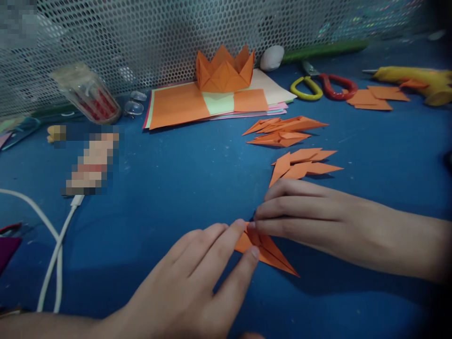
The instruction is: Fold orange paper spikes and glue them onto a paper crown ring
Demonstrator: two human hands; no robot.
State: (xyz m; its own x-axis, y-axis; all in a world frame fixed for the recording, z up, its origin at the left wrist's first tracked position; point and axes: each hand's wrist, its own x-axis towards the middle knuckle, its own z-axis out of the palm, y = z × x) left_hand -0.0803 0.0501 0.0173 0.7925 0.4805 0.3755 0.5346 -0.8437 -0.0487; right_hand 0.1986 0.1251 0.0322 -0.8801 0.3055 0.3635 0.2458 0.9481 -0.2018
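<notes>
A pointed piece of folded orange paper point(271, 252) lies on the blue table between my hands. My left hand point(201, 273) holds it from the left, with the forefinger tip on its upper edge and the thumb pressing its middle. From the right, my right hand point(310, 212) pinches the upper part, its fingers bent and close together; that part of the paper is mostly hidden. Just beyond my right fingers are several folded orange paper pieces point(300, 165). Another group of folded pieces point(282, 131) lies farther back.
An orange paper crown point(226, 73) stands on a stack of coloured paper point(176, 106). Behind right are scissors point(339, 87), small orange sheets point(370, 98) and a yellow glue gun point(406, 75). To the left are a jar point(90, 96) and a white cable point(56, 263). Perforated metal mesh point(158, 42) borders the back.
</notes>
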